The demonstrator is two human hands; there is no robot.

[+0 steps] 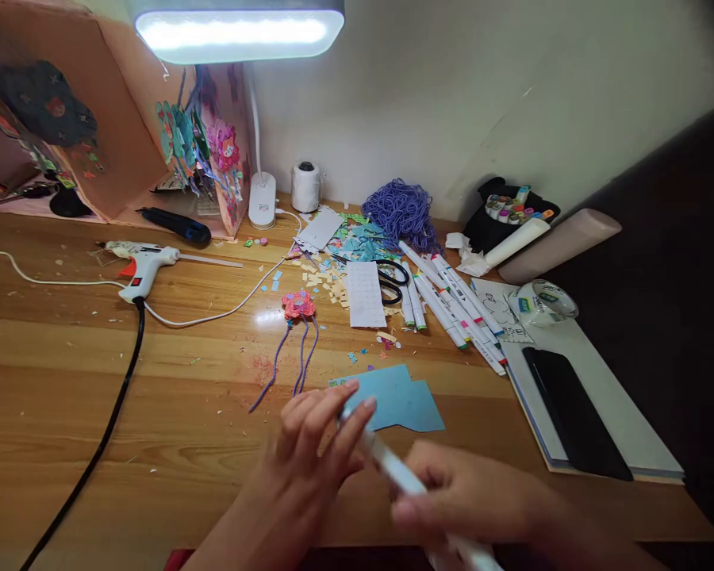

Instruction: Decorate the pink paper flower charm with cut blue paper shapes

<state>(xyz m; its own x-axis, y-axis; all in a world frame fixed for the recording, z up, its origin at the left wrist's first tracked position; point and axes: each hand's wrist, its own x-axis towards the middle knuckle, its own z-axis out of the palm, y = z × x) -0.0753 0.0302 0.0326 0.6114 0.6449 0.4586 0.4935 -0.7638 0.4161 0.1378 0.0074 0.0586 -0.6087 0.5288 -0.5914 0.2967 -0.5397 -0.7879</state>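
A white marker pen (400, 469) slants between my two hands in front of the table edge. My right hand (470, 488) is wrapped round its barrel, and the lower end sticks out below the fist. At the upper end, the fingers of my left hand (318, 448) close about the tip; motion blurs it, so I cannot tell whether the cap is on. Just beyond the fingers lies a cut piece of light blue paper (401, 400). A red paper flower (298, 304) with purple yarn strands (302, 357) rests farther back.
At left are a glue gun (146, 266) with cords and a utility knife (175, 226). Scissors (393, 277), paper scraps (360, 235), purple yarn (403, 212) and several markers (452, 301) lie behind. A black phone-like slab (574, 412) sits on a pad (624, 404) at right. A lamp (241, 36) hangs overhead.
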